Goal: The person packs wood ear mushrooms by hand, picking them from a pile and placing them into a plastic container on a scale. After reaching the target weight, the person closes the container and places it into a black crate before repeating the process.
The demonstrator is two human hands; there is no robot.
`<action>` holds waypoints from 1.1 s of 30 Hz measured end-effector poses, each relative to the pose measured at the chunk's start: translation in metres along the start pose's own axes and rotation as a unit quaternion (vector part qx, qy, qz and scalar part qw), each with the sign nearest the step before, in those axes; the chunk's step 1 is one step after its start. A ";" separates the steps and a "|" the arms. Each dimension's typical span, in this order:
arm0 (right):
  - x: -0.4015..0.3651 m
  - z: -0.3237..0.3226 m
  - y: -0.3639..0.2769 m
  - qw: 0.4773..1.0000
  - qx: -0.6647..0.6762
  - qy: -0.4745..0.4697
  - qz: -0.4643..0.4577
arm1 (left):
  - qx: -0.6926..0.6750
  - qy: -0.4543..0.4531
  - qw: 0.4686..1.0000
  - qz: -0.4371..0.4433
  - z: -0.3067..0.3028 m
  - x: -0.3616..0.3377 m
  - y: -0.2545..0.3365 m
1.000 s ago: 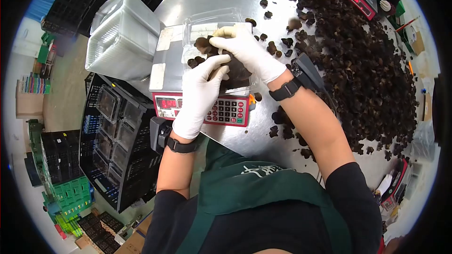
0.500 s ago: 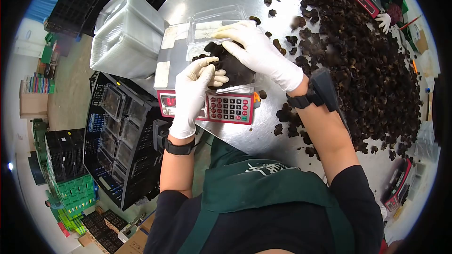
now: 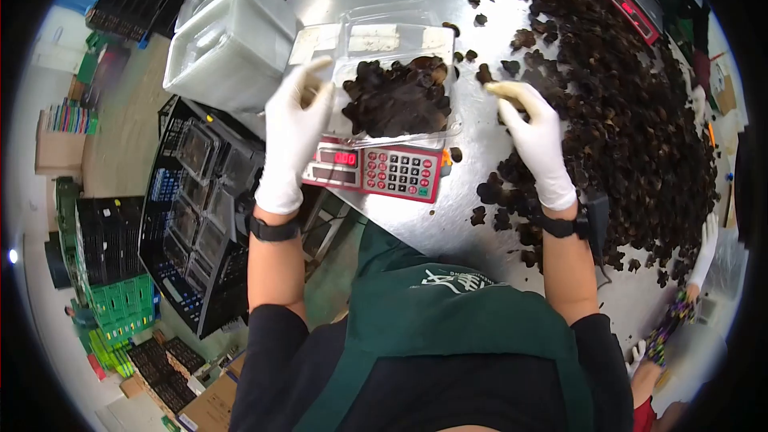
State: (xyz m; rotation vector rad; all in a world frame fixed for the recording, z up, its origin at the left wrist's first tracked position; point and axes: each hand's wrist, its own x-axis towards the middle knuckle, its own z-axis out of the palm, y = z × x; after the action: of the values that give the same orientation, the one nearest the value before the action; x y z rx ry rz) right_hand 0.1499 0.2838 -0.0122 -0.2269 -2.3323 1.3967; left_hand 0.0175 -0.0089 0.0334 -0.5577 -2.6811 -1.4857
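Observation:
An open clear plastic clamshell box stands on the red-and-grey digital scale, filled with dark wood ear mushrooms. My left hand, in a white glove, hovers at the box's left side with its fingers bent apart and nothing in them. To the right of the scale, my gloved right hand reaches over the steel table, thumb and index finger apart. Its index fingertip is right at a single piece of wood ear. The scale's red display shows zeros.
A big heap of wood ears spreads over the right of the steel table. Stacked clear boxes stand left of the scale, above a black crate of more boxes. Another scale and co-workers' gloved hands are along the right.
Both hands have come away from the mushrooms in the box. The left moved left and the right moved right, to a loose piece on the table. The view has shifted slightly.

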 end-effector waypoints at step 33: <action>-0.073 -0.029 0.054 0.979 -0.197 -0.047 -0.030 | 0.278 -0.174 0.890 0.317 0.071 0.037 -0.013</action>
State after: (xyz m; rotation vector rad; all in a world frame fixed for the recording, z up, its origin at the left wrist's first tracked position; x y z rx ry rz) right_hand 0.2248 0.3081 -0.0665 -0.2050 -2.6557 0.9227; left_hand -0.0109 0.0548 -0.0087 -1.5452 -2.5501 -0.4539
